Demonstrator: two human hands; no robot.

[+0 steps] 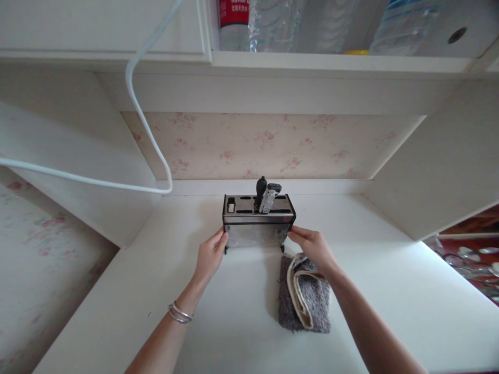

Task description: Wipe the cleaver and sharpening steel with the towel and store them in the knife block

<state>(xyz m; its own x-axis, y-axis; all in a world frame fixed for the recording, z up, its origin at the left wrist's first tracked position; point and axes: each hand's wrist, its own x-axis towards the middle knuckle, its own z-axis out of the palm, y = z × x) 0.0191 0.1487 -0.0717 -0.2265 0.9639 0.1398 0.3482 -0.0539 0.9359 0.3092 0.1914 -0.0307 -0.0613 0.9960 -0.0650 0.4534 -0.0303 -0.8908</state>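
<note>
A metal knife block (253,234) with black end frames and small black feet stands on the white counter, close to the back wall. Two handles stick up from its slotted top: a black one (261,188) and a lighter, worn-looking one (268,198). My left hand (210,254) grips the block's left end, thumb toward the front. At the right end, my right hand (312,246) pinches the lower corner. A folded grey-brown cloth (304,296) with a cream edge lies just below my right hand, partly behind the forearm.
Overhead, a white shelf (331,59) holds several clear plastic bottles (273,26). A white cable (150,135) hangs down at the left. White side panels (424,156) flank the counter (230,317), with flowered wallpaper (265,145) behind.
</note>
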